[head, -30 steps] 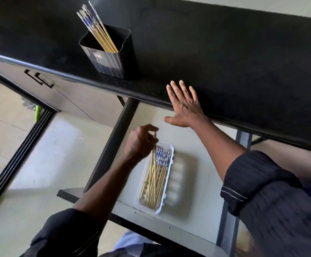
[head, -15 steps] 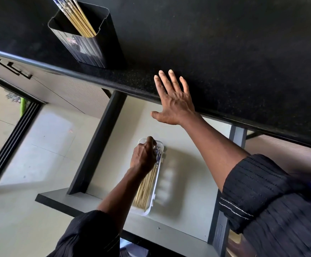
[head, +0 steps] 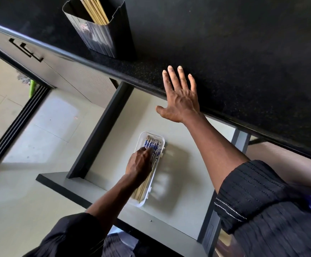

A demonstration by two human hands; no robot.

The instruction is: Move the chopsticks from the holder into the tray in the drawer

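Head view shows my left hand [head: 140,165] down in the open grey drawer [head: 177,182], fingers curled onto the blue-patterned bamboo chopsticks [head: 153,145] lying in the white plastic tray [head: 162,140], though I cannot tell whether it pinches any. My right hand [head: 180,97] lies spread flat on the edge of the black speckled surface [head: 243,52], where the dark ribbed holder [head: 99,34] holds more chopsticks. I judge a careless withdrawal could drag sticks out or skew the light tray, since nothing steadies it.
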